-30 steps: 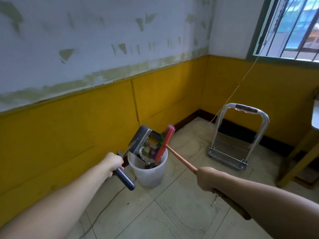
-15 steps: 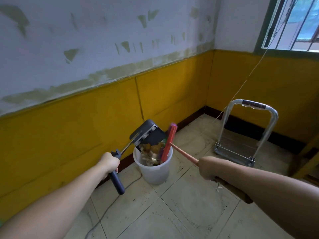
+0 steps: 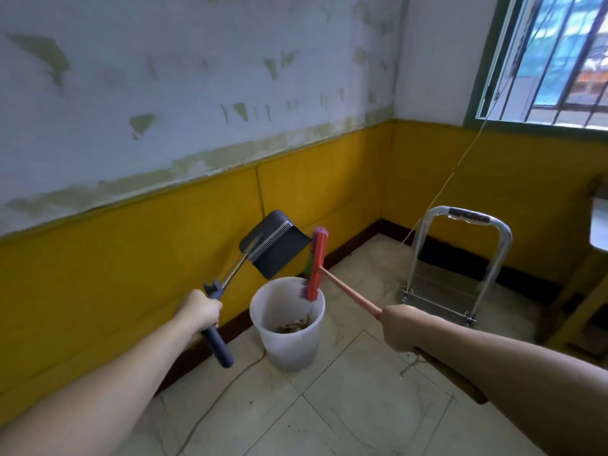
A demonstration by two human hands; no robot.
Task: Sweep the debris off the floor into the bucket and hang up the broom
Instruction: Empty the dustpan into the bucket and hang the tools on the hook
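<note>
A white plastic bucket [image 3: 289,337] stands on the tiled floor by the yellow wall, with brown debris [image 3: 292,324] at its bottom. My left hand [image 3: 199,309] grips the blue handle of a dark dustpan [image 3: 274,246], which is raised and tilted above the bucket's left rim. My right hand [image 3: 399,325] grips the orange stick of a red broom [image 3: 317,263]. The broom head stands on end, its lower tip inside the bucket's rim.
A folded metal hand cart [image 3: 460,261] leans near the right wall. A thin string [image 3: 460,159] runs from the window down toward the floor. A wooden table leg [image 3: 575,291] stands at far right. A thin cord [image 3: 227,386] lies on the tiles by the bucket.
The dustpan has lifted up out of the bucket and emptied, its debris now lying in the bucket. The broom head rose with it, only its lower end still in the rim.
</note>
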